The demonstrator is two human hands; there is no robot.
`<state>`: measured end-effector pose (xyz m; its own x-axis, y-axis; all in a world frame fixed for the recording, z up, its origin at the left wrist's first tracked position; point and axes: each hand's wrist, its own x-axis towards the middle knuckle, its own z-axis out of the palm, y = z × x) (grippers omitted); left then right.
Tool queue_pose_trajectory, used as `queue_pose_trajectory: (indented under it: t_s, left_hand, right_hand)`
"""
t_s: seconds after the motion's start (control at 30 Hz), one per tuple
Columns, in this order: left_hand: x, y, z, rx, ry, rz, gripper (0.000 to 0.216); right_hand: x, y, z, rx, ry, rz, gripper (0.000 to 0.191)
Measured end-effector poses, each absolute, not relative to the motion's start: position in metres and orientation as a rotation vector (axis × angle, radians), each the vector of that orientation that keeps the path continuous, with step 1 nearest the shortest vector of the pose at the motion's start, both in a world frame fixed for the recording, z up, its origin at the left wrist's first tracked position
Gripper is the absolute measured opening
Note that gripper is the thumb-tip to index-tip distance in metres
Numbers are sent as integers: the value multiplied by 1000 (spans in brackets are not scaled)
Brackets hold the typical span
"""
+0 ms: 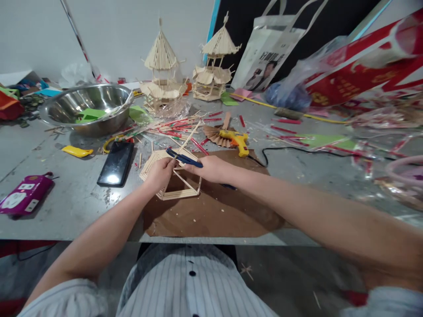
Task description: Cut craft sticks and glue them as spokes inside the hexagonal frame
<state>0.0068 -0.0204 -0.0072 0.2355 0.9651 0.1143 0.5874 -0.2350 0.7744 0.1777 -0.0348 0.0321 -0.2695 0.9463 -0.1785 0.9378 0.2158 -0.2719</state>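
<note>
Above a many-sided frame of pale wooden sticks, both my hands meet close together. My left hand is closed in a pinch on a thin wooden stick, which slants up and away from me. Wrapped in my right hand are dark blue pliers, their front end at the stick near my left fingertips. The jaws are too small to make out. Part of the stick frame is hidden behind my hands. It lies on a brown sheet at the table's front edge.
A yellow glue gun with a black cord lies beyond my right hand. Left are a phone, a yellow cutter, a purple pouch and a steel bowl. Two stick pagodas stand behind scattered sticks.
</note>
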Motion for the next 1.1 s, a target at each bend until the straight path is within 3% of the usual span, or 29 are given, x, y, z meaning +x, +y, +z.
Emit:
queue_pose_trajectory:
  t_s: [0.17,0.4,0.5,1.1]
  left_hand:
    - [3,-17,-6,1961,1527,687,35]
    - [2,-17,-5,1997,1580,587,34]
    - [1,-16,-6,2002,1604,574,35]
    - [-1,-15,-4,2013,1620,536,34]
  right_hand:
    - [171,-28,39,-1919,-2414,791,65]
    - [169,-24,35,-1916,-2369,956,29]
    - [166,-24,38,-1958,-2343,964,22]
    - [168,-19,29,-1954,-2234,1038,22]
